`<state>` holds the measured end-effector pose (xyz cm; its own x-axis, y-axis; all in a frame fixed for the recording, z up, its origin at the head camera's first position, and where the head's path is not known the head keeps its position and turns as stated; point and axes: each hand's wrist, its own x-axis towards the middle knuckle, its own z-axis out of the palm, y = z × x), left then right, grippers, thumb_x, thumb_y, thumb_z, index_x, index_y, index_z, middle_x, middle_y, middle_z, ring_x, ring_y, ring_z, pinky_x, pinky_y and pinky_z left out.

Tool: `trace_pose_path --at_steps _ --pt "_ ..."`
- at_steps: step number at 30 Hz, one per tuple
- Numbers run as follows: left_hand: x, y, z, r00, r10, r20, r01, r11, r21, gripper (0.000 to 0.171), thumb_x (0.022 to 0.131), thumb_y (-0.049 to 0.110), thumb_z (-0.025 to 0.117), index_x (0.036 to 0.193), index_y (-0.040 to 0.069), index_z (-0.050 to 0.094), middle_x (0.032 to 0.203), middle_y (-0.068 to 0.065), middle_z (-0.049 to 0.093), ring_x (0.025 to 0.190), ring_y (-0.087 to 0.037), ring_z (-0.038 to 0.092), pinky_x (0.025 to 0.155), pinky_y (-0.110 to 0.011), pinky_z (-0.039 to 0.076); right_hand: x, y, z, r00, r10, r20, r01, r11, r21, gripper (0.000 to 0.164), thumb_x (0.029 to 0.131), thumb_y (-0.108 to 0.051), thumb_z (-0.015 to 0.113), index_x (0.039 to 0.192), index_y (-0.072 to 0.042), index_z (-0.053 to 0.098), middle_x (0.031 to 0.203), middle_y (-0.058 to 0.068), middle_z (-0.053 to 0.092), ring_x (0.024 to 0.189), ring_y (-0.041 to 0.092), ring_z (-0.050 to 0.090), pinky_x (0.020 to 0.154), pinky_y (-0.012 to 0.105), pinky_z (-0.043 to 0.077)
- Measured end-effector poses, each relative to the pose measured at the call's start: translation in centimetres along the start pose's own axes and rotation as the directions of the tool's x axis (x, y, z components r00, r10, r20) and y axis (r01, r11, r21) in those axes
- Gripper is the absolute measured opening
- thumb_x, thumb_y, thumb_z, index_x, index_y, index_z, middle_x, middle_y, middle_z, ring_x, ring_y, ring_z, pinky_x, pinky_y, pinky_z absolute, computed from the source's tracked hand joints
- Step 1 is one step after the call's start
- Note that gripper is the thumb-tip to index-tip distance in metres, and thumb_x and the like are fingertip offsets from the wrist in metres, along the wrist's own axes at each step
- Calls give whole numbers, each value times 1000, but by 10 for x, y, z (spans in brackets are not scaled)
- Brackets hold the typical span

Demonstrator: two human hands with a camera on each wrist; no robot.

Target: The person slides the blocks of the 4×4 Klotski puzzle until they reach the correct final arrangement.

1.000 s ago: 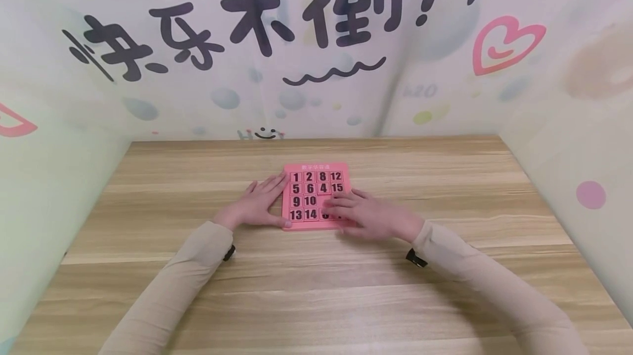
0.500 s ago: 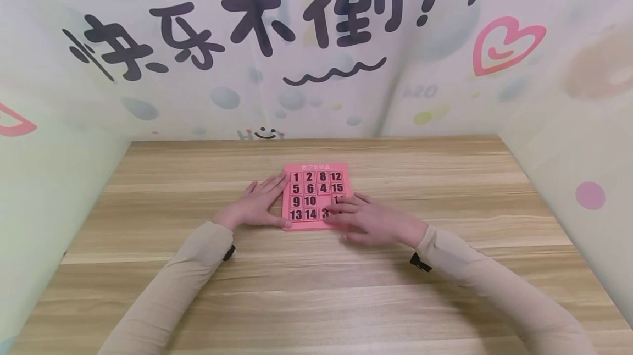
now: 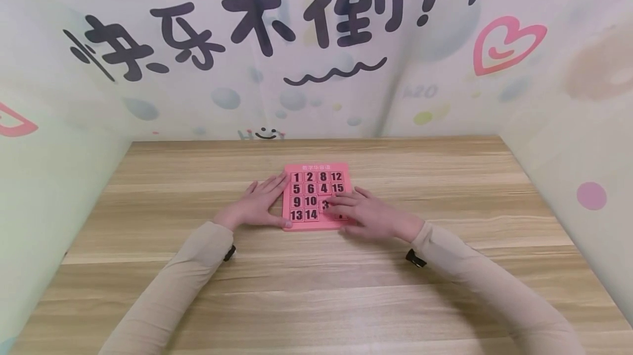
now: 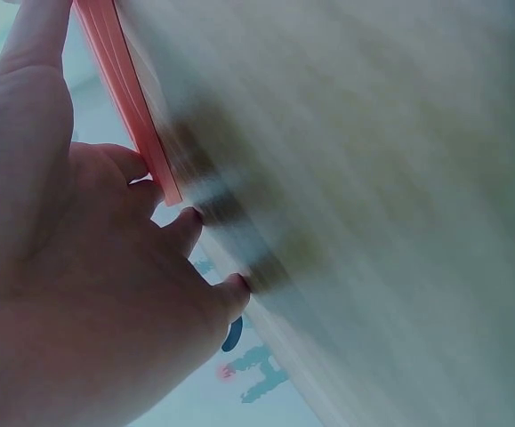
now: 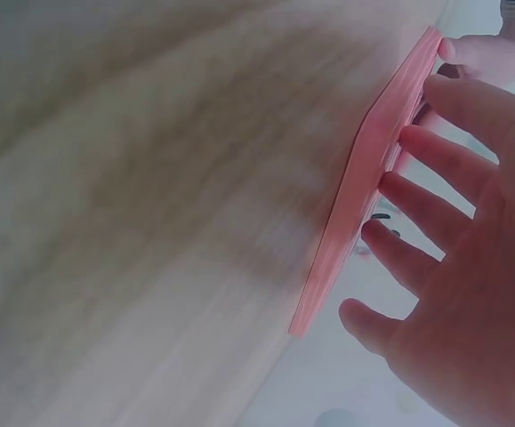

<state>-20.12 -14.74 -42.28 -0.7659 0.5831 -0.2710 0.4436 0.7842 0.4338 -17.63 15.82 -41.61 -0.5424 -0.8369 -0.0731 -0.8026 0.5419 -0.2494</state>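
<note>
A pink number slide puzzle (image 3: 316, 226) lies flat on the wooden table, its square tiles printed with black numbers. Along its left edge rests my left hand (image 3: 253, 205), thumb at the lower corner and fingers spread toward the upper one; the left wrist view shows that hand (image 4: 88, 249) against the puzzle's side (image 4: 132, 102). My right hand (image 3: 377, 217) reaches over the lower right part, fingers extended, fingertips at the 3 tile (image 3: 324, 206). In the right wrist view the fingers (image 5: 426, 209) lie over the puzzle's rim (image 5: 350, 200). Some right-hand tiles are hidden beneath this hand.
The wooden table (image 3: 316, 294) surrounds the puzzle. Behind it stands a white wall (image 3: 316, 107) with large black characters, and side walls rise at left and right. A black band (image 3: 416, 258) shows under the right sleeve.
The 3 tile has slid upward from the bottom row toward the gap in the third row, with my right fingers moving along. My left hand has stayed still.
</note>
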Motion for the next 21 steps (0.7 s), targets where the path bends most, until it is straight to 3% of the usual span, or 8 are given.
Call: trace_pose_path --at_steps 21 --pt "0 1 0 1000 -1 -2 1 1000 0 113 79 61 68 155 7 4 161 -9 -4 146 -31 -2 114 -56 -4 6 8 -2 999 34 7 -34 998 48 51 99 -31 53 145 -12 46 151 12 36 141 35 25 113 61 11"
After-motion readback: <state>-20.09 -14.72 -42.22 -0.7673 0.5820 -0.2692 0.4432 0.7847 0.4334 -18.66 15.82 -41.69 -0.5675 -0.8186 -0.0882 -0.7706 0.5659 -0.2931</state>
